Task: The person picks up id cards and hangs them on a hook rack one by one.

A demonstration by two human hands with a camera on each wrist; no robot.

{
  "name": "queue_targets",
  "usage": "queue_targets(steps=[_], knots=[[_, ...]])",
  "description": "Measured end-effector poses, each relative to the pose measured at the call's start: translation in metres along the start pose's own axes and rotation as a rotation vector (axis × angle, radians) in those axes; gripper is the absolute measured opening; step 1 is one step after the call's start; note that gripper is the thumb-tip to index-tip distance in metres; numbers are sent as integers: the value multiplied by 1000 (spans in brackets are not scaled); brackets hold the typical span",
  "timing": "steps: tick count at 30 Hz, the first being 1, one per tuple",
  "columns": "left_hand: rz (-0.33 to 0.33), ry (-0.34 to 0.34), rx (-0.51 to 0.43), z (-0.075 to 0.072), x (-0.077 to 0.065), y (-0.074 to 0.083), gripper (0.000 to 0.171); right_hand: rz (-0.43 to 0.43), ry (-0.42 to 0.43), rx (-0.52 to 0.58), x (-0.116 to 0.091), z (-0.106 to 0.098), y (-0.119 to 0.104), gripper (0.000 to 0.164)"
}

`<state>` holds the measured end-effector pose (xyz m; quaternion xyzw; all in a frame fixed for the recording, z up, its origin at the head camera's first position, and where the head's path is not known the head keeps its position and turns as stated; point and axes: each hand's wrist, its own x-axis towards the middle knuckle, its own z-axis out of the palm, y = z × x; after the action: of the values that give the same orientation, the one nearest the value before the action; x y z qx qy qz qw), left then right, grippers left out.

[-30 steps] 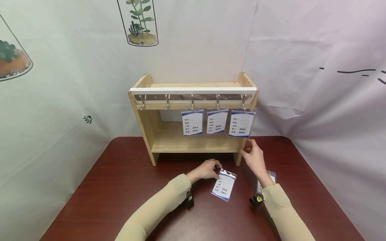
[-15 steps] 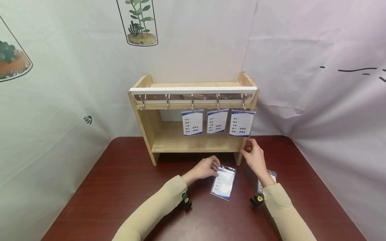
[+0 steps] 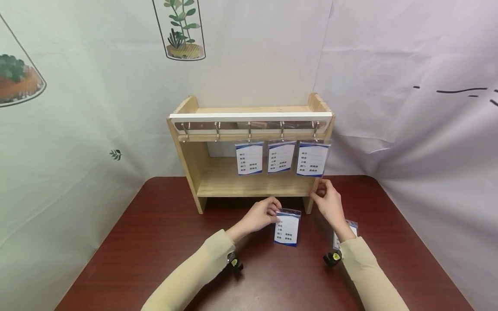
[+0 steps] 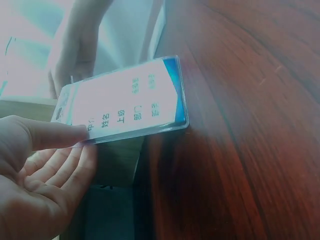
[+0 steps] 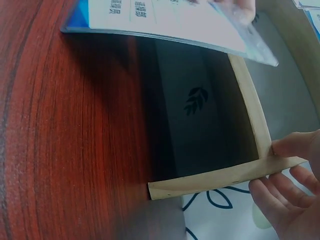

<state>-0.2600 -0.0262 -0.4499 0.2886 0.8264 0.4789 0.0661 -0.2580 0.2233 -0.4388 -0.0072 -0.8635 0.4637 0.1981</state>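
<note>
Between thumb and fingers, my left hand [image 3: 260,217] pinches the upper left edge of a clear badge holder [image 3: 287,230] with a white and blue card. The left wrist view shows this badge holder [image 4: 125,102] raised off the tabletop, the thumb across its front and the fingers behind. My right hand [image 3: 330,205] grips the right side panel of the wooden shelf [image 3: 249,190]. In the right wrist view the thumb lies inside the panel [image 5: 215,181] and the fingers outside. Three similar badge holders [image 3: 280,157] hang from the hooks at the middle and right.
A white rail [image 3: 249,115] with several metal hooks runs along the shelf's front; the two left hooks [image 3: 217,129] carry nothing. Another badge holder [image 3: 352,227] lies on the dark red table [image 3: 155,242], partly hidden by the right forearm. Printed cloth walls surround the table.
My left hand has lifted the badge holder and moved it slightly toward the shelf, turning it more upright. The right hand has stayed on the side panel.
</note>
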Motion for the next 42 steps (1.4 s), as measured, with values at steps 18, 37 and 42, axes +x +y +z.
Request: queue_targets(steps=[18, 37, 42], knots=[[85, 23, 49, -17, -12, 4, 7, -7, -4, 5, 1, -2, -1, 47], [173, 139, 38, -57, -19, 32, 6, -1, -15, -2, 0, -2, 0, 47], [192, 173, 29, -67, -23, 45, 5, -7, -13, 0, 0, -2, 0, 48]])
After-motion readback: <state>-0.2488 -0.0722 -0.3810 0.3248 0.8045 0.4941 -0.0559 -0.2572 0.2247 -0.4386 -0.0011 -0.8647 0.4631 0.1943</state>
